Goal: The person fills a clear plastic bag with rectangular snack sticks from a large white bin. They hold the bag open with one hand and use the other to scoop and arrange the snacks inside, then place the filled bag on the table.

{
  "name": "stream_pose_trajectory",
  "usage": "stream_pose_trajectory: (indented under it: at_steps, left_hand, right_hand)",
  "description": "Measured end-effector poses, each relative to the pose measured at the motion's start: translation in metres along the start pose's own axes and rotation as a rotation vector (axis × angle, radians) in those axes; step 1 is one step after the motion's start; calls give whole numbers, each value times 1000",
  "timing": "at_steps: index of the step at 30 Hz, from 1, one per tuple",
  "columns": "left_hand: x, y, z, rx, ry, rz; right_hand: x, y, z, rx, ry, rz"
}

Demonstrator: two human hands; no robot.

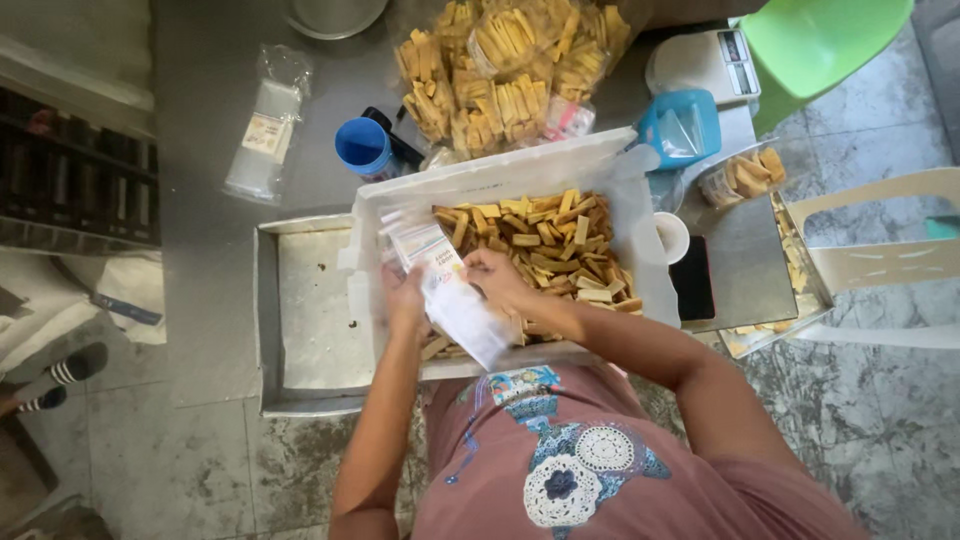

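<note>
Left hand: the left hand [405,300] is closed around the edge of a clear plastic pouch with a white label [462,312], holding it over the tub.
Right hand: the right hand [497,277] pinches the top of the same pouch, fingers curled on it.
Pouch: tilted, above the near left corner of the white rectangular plastic tub [500,175].
Tub: full of tan stick-shaped biscuits [555,250]; it rests partly on a grey metal tray [300,310].
Behind: a heap of filled clear biscuit bags [505,75], a blue plastic cup [362,145].
Surface: grey surface [205,150], with a flat pack of empty pouches [265,125].
</note>
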State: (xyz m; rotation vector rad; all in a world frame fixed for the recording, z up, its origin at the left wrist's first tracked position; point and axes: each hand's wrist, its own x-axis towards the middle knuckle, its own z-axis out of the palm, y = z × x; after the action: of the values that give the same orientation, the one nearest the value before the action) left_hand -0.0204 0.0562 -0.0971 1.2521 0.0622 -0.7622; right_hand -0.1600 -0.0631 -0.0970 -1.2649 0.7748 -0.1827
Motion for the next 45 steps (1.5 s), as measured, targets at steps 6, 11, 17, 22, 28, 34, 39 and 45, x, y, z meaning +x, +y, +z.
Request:
stream_pose_trajectory:
  at_steps: [6, 11, 17, 22, 28, 34, 39, 45]
  left_hand:
    - [3, 34, -11, 910, 49, 788]
    - [-30, 89, 16, 1138, 224, 965]
    - [-49, 151, 37, 918, 218, 1022]
    - [-46, 137, 41, 604, 145, 807]
    - [-41, 120, 39, 592, 133, 801]
    - [-43, 136, 18, 736, 154, 976]
    - [-47, 112, 25, 771, 163, 851]
    - [-47, 142, 1, 666, 330, 953]
  right_hand:
    - [11, -23, 4, -102, -89, 200]
    - [12, -17, 17, -266, -84, 259]
    - [22, 13, 20, -945, -69, -286]
    - [21, -9, 11, -4, -115, -294]
    - [14, -25, 33, 100, -108, -201]
    - [7, -28, 47, 474, -262, -3]
    - [9, -30, 54, 185, -100, -161]
    - [15, -23, 37, -337, -113, 192]
